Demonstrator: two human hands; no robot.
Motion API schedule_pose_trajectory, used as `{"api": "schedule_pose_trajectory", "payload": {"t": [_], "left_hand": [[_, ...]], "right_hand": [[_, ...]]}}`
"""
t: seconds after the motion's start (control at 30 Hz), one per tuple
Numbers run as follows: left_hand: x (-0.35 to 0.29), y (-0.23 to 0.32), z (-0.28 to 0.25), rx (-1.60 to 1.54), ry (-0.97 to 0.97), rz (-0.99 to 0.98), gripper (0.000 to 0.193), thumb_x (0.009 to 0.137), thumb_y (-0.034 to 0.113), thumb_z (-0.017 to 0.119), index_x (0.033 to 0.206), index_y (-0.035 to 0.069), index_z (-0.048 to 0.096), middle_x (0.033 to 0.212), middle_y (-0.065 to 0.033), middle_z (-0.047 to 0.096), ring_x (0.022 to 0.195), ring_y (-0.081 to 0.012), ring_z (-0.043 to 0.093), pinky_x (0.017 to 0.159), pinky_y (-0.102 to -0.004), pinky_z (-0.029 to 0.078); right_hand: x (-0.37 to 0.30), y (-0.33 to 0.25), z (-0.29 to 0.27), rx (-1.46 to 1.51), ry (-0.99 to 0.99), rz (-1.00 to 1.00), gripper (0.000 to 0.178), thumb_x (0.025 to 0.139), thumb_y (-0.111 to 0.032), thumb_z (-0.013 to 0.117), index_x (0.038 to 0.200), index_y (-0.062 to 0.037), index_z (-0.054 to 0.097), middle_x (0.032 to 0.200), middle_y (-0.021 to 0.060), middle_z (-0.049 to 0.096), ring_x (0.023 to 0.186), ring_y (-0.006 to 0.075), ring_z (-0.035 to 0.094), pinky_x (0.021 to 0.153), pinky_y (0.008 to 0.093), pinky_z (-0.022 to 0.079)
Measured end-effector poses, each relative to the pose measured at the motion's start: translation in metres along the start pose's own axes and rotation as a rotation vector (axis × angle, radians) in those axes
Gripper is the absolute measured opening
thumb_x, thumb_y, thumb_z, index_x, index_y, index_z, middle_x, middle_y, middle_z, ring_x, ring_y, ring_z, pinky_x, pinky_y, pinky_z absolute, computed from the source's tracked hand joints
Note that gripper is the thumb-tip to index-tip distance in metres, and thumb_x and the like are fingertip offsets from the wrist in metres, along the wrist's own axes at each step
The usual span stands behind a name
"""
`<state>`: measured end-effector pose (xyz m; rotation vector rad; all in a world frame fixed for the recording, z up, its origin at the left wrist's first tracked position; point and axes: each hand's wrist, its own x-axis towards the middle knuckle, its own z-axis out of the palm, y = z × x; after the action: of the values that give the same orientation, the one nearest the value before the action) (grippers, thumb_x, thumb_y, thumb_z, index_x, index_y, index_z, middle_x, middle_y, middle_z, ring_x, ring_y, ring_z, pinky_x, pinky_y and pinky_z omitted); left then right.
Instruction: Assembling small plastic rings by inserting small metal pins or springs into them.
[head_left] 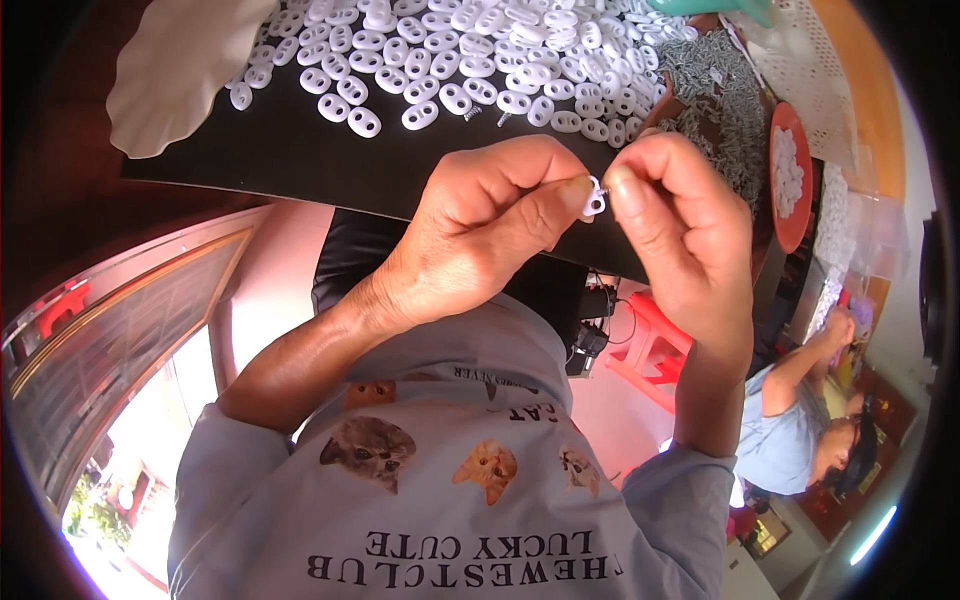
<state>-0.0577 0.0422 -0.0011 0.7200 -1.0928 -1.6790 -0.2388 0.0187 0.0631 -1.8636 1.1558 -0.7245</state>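
A small white plastic piece (594,197) with two holes sits pinched between the fingertips of both hands, held in the air just in front of the near edge of a black work surface (300,150). The left hand (480,225) closes on it from the left, thumb and forefinger pressed tight to its side, the remaining fingers curled into the palm. The right hand (680,215) closes on it from the right, thumb tip touching the piece and the other fingers folded down behind it. Both grips are narrow and closed on this one piece; whether anything else is held with it cannot be told, since the fingertips cover most of it. Beyond the hands, on the black work surface, lies a wide spread of loose white oval pieces (470,60) of the same kind, each with two holes, heaped thickest toward the far edge. To the right of that spread lies a pile of small grey metal springs (715,90), touching the edge of the white pieces. A white scalloped dish (175,70) rests on the far left corner of the surface. A red tray (790,180) holding more white pieces stands on the right, next to the springs. Lower right, well apart from the hands, another person in a light blue shirt (790,430) is seated.
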Motion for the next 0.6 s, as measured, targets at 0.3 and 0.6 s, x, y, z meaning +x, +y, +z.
{"api": "schedule_pose_trajectory", "payload": {"t": [0.3, 0.6], "left_hand": [[0.000, -0.002, 0.000, 0.062, -0.048, 0.021, 0.015, 0.104, 0.009, 0.052, 0.096, -0.001, 0.061, 0.076, 0.0013, 0.054, 0.065, -0.0037, 0.047, 0.058, -0.0213, 0.041], [0.002, -0.006, 0.001, 0.118, -0.041, 0.093, 0.017, 0.104, 0.009, 0.052, 0.095, -0.002, 0.062, 0.076, -0.0001, 0.055, 0.061, -0.0041, 0.047, 0.055, -0.0210, 0.040]], "right_hand": [[-0.002, 0.008, -0.006, -0.043, -0.023, -0.083, 0.010, 0.097, -0.005, 0.061, 0.092, 0.0011, 0.055, 0.072, 0.0066, 0.051, 0.061, 0.0132, 0.046, 0.055, 0.0277, 0.039], [0.044, 0.036, -0.031, -0.460, 0.056, -0.298, 0.005, 0.093, -0.004, 0.062, 0.094, -0.0005, 0.059, 0.079, 0.0114, 0.058, 0.064, 0.0264, 0.057, 0.061, 0.0335, 0.046]]}}
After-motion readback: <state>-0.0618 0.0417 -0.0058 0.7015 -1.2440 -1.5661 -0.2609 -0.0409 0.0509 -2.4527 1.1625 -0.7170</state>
